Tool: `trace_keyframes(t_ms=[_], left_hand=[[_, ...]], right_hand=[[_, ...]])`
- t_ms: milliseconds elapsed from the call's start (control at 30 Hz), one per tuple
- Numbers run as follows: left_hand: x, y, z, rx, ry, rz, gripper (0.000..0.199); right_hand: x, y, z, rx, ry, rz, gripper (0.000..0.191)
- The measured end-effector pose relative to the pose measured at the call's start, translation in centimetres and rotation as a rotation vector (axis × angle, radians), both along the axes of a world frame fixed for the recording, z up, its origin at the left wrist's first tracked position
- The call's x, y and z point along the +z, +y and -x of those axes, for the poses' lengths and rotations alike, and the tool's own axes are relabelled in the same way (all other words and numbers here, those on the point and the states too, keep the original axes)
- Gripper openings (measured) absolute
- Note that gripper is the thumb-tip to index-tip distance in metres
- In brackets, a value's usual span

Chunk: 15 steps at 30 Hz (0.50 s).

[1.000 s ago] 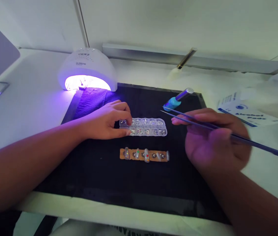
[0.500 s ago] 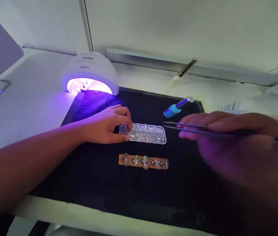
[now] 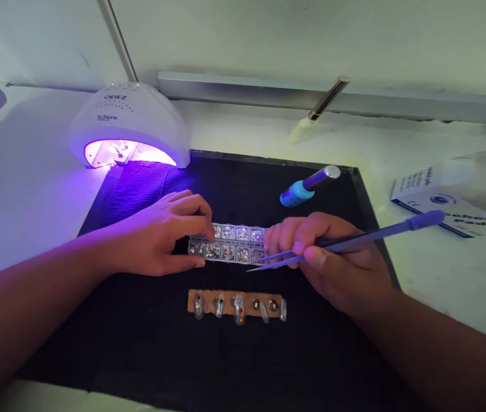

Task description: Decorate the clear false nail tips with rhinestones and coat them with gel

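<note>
2 bare forearms (image 3: 45,280) are slanting inward — the left hand (image 3: 168,234) is lying palm-down, its index finger (image 3: 203,222) bending, its thumb (image 3: 182,263) stretching below; the right hand (image 3: 337,257) is pinching — thumb opposing index finger, other fingers bending alongside.

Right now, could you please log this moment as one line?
left hand: on clear case | right hand: holding tweezers | nail strip: on mat | lamp: lit

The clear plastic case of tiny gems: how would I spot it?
Find the black rectangular mat before the glowing white domed lamp. On it, the clear case lies between the left hand and right hand. Unlike the tan strip bearing nail tips nearer the viewer, it is divided into small square compartments.
</note>
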<state>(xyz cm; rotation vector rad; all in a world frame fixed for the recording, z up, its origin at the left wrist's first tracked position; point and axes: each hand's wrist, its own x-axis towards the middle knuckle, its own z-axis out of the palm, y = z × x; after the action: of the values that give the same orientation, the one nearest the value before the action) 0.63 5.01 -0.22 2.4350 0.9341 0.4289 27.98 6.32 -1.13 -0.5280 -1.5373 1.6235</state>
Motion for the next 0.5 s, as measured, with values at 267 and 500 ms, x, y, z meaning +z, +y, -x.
trace_keyframes(t_ms=[267, 500], left_hand=[[0.77, -0.21, -0.26, 0.012, 0.055, 0.102, 0.02], [0.78, -0.64, -0.6, 0.039, 0.05, 0.017, 0.022]], right_hand=[[-0.57, -0.03, -0.54, 0.05, -0.108, -0.059, 0.015], [-0.57, 0.11, -0.35, 0.028, -0.17, -0.091, 0.019]])
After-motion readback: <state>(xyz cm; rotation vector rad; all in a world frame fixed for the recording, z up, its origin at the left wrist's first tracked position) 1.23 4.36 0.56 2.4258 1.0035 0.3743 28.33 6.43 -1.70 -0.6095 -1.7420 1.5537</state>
